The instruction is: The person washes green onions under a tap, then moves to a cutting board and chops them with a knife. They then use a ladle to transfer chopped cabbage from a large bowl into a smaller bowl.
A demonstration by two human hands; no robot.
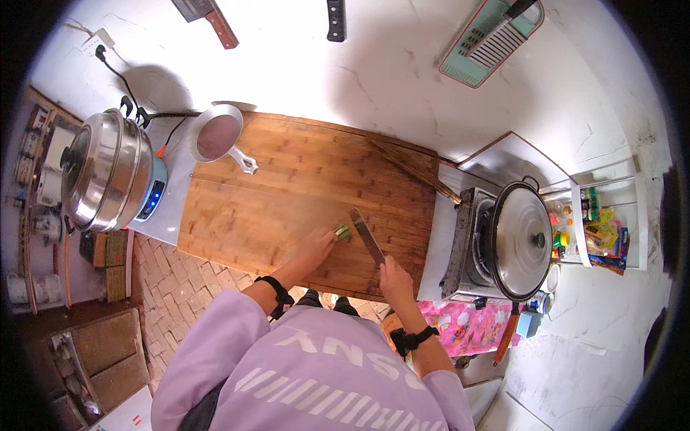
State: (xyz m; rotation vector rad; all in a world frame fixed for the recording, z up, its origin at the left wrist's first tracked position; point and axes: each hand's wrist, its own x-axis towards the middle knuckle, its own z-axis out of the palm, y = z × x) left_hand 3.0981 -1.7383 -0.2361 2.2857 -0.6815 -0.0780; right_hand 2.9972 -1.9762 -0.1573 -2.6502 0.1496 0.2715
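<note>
A big wooden cutting board (302,154) lies in front of me. My left hand (317,248) is closed around a small bunch of green stalks (342,230), likely scallions, and presses them near the board's front part. In my right hand (396,280) is the handle of a kitchen knife (368,238). Its blade points away from me and stands just right of the stalks' ends. Whether the edge touches the stalks is hard to tell. Both wrists carry black straps.
On the left stand a steel steamer (100,172) on a blue-lit electric cooker and a white long-handled ladle (218,136). To the right, a lidded wok (523,241) sits on a gas stove (463,248). A wooden rolling pin-like stick (417,171) lies at the back right.
</note>
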